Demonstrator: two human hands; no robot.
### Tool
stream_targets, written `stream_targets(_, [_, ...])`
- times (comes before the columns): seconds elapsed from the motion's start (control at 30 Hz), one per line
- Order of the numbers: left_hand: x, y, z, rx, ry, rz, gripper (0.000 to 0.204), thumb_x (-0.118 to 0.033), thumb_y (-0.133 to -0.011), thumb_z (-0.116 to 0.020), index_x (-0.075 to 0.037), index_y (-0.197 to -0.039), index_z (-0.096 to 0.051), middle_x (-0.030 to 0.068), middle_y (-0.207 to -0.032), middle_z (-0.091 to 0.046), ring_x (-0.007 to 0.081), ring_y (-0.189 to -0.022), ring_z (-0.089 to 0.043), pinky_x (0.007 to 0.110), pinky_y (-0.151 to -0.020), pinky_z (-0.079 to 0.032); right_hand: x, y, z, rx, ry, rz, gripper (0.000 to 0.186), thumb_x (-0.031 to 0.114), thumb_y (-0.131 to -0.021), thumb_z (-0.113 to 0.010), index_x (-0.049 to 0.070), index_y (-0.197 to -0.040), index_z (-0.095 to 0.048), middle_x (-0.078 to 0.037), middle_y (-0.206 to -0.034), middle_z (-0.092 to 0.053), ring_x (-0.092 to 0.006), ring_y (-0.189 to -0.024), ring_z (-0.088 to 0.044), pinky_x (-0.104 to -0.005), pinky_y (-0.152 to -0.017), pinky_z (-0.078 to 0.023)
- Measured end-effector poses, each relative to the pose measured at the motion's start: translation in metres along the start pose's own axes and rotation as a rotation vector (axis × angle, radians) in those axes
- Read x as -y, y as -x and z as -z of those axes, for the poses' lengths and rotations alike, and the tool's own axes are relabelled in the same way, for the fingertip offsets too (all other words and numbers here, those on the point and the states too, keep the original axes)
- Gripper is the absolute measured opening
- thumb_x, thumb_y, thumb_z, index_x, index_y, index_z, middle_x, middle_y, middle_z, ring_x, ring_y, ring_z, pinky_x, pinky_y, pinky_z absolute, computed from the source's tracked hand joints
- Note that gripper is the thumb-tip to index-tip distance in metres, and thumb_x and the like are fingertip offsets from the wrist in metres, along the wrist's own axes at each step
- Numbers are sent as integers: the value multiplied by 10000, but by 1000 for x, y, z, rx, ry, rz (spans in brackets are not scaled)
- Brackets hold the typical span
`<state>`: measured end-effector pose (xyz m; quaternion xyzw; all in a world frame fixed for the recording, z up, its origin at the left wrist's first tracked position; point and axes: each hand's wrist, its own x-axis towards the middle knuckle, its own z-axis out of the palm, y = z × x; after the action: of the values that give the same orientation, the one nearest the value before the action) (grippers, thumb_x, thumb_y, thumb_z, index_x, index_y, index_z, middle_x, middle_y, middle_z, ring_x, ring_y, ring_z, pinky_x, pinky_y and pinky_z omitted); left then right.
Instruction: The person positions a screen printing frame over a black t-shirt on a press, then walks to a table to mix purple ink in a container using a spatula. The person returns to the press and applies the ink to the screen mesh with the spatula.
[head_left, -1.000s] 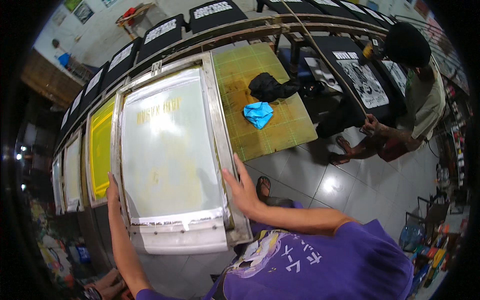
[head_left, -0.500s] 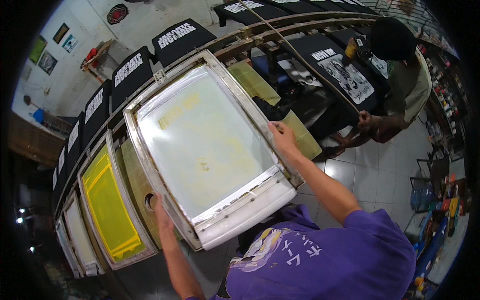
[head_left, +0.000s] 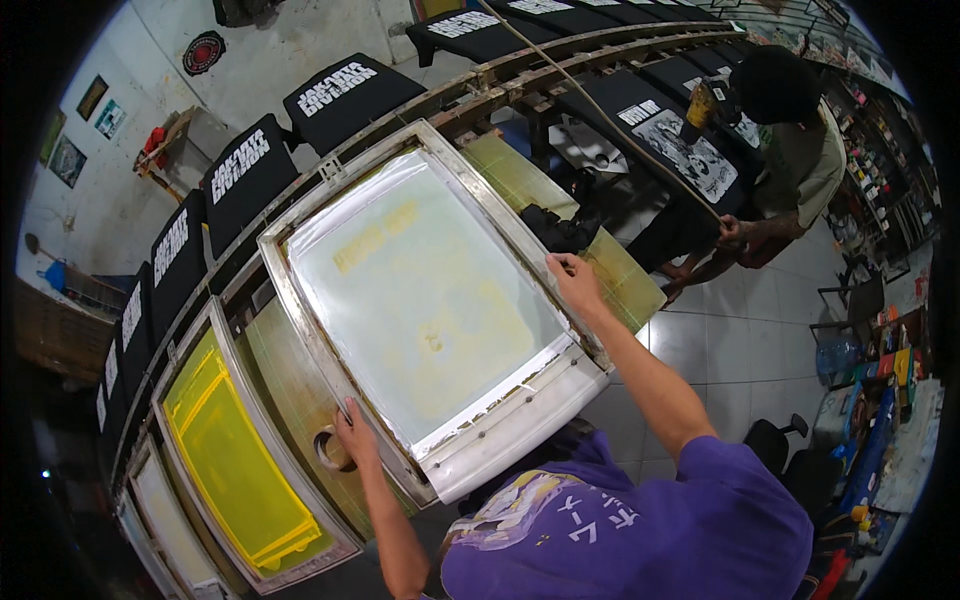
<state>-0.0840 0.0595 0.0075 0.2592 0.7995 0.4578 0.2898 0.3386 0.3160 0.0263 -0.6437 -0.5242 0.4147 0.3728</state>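
Observation:
A large screen-printing frame [head_left: 478, 222] lies before me over the row of printing boards. Its pale, translucent mesh [head_left: 400, 290] carries faint yellowish lettering and stains, with shiny tape along the inner edges. My left hand [head_left: 357, 438] is at the frame's lower left side, its fingers resting on the edge. A brown tape roll [head_left: 330, 448] is held in that same hand, beside the palm. My right hand [head_left: 580, 287] is closed on the frame's right edge, thumb and fingers bent around it.
A yellow-mesh screen [head_left: 235, 450] lies at the left, with a paler screen [head_left: 170, 500] beyond it. Black printed shirts [head_left: 240, 170] line the far rail. At the right, a person [head_left: 800, 150] holds a heat gun [head_left: 700, 108] over a printed black shirt [head_left: 690, 155].
The view has shifted. My left hand has moved up along the frame's left side, its fingers now showing on the edge, the tape roll with it. My right hand keeps its hold.

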Motion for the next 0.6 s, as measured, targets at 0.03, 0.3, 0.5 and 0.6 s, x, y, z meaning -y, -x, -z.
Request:
stream_targets(0.03, [2,0,-3,-72,-127,-61,713,-533,-1029,-506,70,-1410,-506,217,-1553,-400,353,-1441,-333,470,-1195,-220,-2,-2,0,-1,-4,-5,449,435,-954,-661,47,-1172,-718,-148,-1015,-742,-215,-943,-682,-343,-829,-512])
stream_targets(0.3, [8,8,-12,-253,-443,-56,778,-590,-1005,-503,1,-1503,-414,176,-1582,-376,391,-1450,-303,525,-1215,-124,24,6,-2,57,160,-72,573,573,-910,-639,94,-1220,-700,-204,-1082,-726,-361,-1037,-684,-413,-883,-522])
stream_targets(0.5, [15,6,-8,-265,-488,-110,604,-507,-1016,-537,27,-1273,-653,147,-1581,-397,376,-1443,-324,458,-1189,-229,20,9,-6,74,143,17,615,566,-906,-651,58,-1252,-675,-237,-1132,-708,-380,-1061,-678,-435,-922,-518])
stream_targets(0.6, [22,5,-12,-294,-414,-147,550,-456,-1011,-575,51,-1190,-692,158,-1562,-421,374,-1430,-343,451,-1169,-266,17,13,-5,49,148,104,706,559,-906,-655,-55,-1255,-645,-260,-1150,-688,-390,-1098,-654,-436,-960,-497])
